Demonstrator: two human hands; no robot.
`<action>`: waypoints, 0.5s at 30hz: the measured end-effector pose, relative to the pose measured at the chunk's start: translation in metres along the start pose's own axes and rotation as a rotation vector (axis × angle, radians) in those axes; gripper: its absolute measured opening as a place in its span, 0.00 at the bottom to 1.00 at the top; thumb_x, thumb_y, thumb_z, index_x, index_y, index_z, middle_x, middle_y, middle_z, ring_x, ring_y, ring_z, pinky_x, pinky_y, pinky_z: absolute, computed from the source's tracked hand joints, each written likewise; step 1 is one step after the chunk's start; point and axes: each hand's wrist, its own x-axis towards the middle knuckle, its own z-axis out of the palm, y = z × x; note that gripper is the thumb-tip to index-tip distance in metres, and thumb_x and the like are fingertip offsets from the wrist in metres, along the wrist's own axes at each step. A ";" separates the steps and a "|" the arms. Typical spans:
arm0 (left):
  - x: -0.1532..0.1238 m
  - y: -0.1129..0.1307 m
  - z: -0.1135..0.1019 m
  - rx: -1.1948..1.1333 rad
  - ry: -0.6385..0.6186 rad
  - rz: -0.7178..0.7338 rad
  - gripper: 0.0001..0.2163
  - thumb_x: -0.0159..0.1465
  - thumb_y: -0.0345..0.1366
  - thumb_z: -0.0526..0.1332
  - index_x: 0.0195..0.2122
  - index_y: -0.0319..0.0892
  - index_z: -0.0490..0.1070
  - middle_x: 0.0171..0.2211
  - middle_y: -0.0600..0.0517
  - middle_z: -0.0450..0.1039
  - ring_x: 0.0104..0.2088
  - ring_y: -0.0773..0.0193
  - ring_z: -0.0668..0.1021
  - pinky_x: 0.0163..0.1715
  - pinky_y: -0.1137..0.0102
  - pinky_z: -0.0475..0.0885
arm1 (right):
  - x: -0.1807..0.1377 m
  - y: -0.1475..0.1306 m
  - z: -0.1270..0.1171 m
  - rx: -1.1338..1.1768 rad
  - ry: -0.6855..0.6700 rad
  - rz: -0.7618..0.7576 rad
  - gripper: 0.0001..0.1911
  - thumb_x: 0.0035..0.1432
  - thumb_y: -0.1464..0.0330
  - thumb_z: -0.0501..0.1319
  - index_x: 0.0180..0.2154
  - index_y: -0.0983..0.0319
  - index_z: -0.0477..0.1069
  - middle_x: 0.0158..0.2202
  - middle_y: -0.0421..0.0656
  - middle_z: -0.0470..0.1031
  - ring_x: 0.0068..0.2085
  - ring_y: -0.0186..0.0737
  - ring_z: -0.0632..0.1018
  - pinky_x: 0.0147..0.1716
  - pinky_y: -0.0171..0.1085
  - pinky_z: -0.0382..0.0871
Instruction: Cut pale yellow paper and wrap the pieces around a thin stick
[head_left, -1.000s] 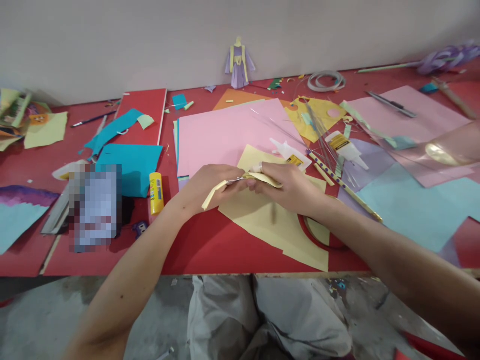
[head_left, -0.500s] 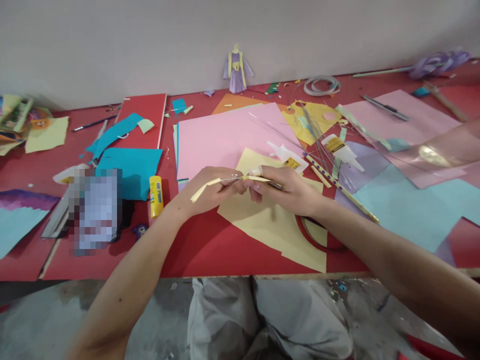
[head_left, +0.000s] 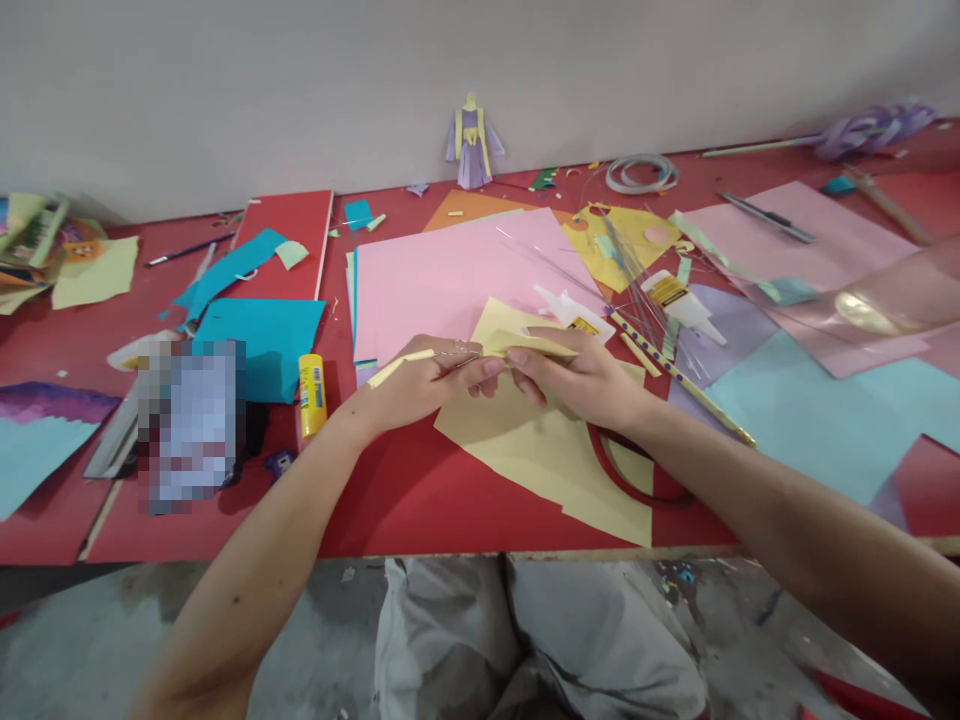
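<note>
My left hand (head_left: 416,385), fingers closed in a pinch, holds a thin twisted wire (head_left: 457,347). A yellow paper-covered end (head_left: 401,368) of this wire sticks out to the left over the back of the hand. Close beside it, my right hand (head_left: 585,375) pinches a pale yellow paper strip (head_left: 532,345) between thumb and fingers. The strip meets the wire between the two hands; how they join is hidden by the fingertips. Both hands hover over loose yellow paper sheets (head_left: 525,440) on the red table.
Pink paper (head_left: 442,270) lies behind my hands, with glue bottles (head_left: 574,312) and loose wires (head_left: 637,255) to the right. A red tape ring (head_left: 611,465) sits under my right forearm. A glue stick (head_left: 312,395) stands left. A paper doll (head_left: 473,145) leans on the wall.
The yellow strip in my right hand has turned and shows a broader face. My fingers have shifted slightly, and the wire's covered end has moved a little left. The table things are unchanged.
</note>
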 end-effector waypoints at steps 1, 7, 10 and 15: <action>0.000 0.000 0.000 -0.010 -0.005 -0.010 0.20 0.71 0.47 0.52 0.31 0.43 0.77 0.32 0.53 0.78 0.35 0.67 0.79 0.41 0.74 0.72 | 0.000 0.000 0.000 0.011 0.003 0.004 0.20 0.68 0.58 0.54 0.29 0.63 0.70 0.20 0.36 0.66 0.21 0.29 0.66 0.23 0.33 0.60; 0.001 0.003 -0.001 -0.037 -0.039 -0.019 0.18 0.70 0.48 0.54 0.33 0.43 0.78 0.35 0.53 0.79 0.39 0.66 0.79 0.43 0.73 0.73 | 0.000 -0.004 0.002 0.119 0.028 0.069 0.18 0.65 0.59 0.59 0.26 0.62 0.68 0.17 0.33 0.59 0.18 0.28 0.61 0.19 0.34 0.54; 0.000 0.005 -0.002 -0.040 -0.038 -0.039 0.17 0.69 0.47 0.55 0.33 0.43 0.78 0.35 0.53 0.80 0.40 0.65 0.79 0.43 0.73 0.73 | 0.000 -0.004 0.001 0.143 0.039 0.110 0.19 0.65 0.59 0.58 0.24 0.62 0.66 0.16 0.33 0.58 0.18 0.28 0.60 0.19 0.33 0.53; 0.000 0.003 -0.001 -0.039 -0.031 -0.022 0.17 0.70 0.47 0.55 0.33 0.44 0.78 0.34 0.53 0.80 0.39 0.65 0.80 0.43 0.72 0.73 | 0.000 -0.002 0.000 0.165 0.036 0.125 0.20 0.66 0.59 0.56 0.24 0.62 0.66 0.17 0.33 0.58 0.19 0.28 0.60 0.19 0.34 0.53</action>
